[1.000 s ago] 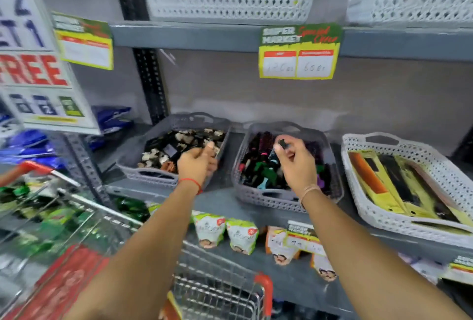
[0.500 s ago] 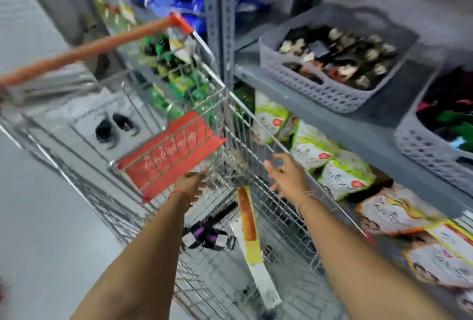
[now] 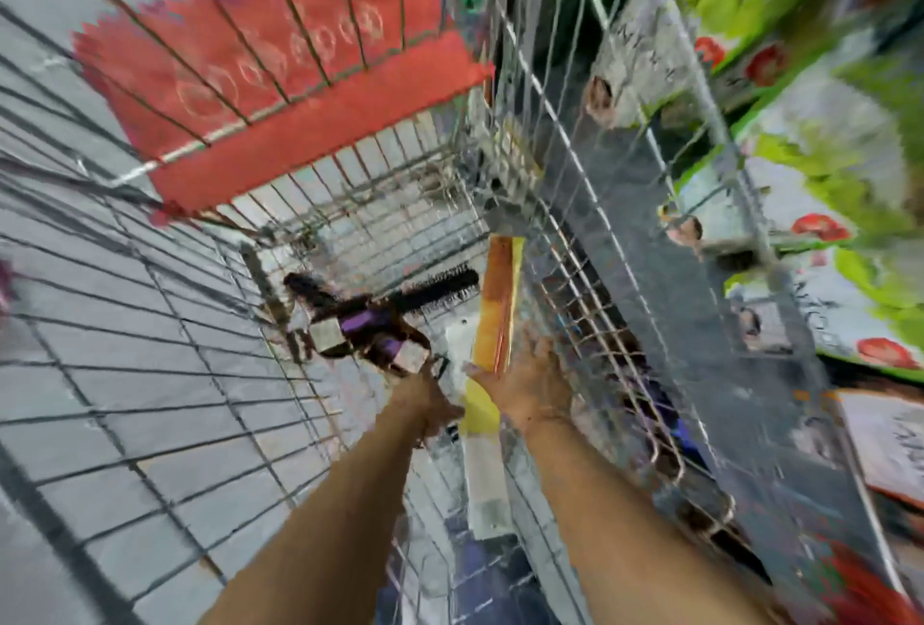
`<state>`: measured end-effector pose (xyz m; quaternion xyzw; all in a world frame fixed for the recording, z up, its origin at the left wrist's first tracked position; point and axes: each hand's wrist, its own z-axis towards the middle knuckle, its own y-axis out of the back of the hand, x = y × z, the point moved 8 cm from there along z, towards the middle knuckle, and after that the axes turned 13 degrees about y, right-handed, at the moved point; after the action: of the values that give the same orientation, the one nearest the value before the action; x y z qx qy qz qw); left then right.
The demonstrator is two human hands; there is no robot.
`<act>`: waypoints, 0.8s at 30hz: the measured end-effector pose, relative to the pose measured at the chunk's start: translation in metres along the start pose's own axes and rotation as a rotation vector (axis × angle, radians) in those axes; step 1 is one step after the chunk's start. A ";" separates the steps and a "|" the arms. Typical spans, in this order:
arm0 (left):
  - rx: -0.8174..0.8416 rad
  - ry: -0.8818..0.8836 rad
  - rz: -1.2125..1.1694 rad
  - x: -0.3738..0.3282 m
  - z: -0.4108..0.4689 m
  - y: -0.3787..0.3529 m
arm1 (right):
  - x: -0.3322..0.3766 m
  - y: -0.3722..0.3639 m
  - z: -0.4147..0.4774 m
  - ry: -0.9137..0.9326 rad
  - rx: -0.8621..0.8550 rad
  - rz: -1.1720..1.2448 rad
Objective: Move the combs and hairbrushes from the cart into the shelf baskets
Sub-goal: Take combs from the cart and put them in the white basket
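Cart (image 3: 575,204): silver wire. Seat flap (image 3: 300,89): red, pale circle pattern. Hairbrushes (image 3: 380,319): black bristles, purple handles. Packaged comb (image 3: 497,304): orange on yellow card.

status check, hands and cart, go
Both hands down in cart. Left hand at hairbrushes, right hand on packaged comb. Grip unclear, blurred. Nothing blocking.

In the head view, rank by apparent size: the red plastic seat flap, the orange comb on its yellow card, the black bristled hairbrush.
1. Red plastic seat flap, largest.
2. Orange comb on its yellow card.
3. Black bristled hairbrush, smallest, though blur and overlapping brushes make its outline unsure.
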<state>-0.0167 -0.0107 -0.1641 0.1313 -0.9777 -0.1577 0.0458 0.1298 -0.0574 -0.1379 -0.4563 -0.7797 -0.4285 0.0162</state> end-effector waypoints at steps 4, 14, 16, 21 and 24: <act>-0.105 -0.002 0.088 0.001 -0.004 0.004 | -0.024 0.003 -0.009 -0.034 -0.049 -0.094; -0.261 -0.022 0.000 -0.027 -0.038 -0.036 | -0.084 0.014 -0.028 -0.177 -0.159 0.001; -0.222 -0.015 -0.063 -0.029 -0.038 -0.037 | -0.088 0.013 -0.029 -0.195 -0.157 0.035; 0.037 -0.170 -0.274 -0.041 -0.044 -0.026 | -0.089 0.016 -0.030 -0.282 -0.186 0.143; 0.076 -0.075 -0.387 -0.023 -0.024 -0.017 | -0.086 0.017 -0.028 -0.301 -0.198 0.152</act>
<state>0.0132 -0.0275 -0.1480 0.3122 -0.9405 -0.1311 -0.0267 0.1820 -0.1329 -0.1446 -0.5721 -0.6907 -0.4275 -0.1133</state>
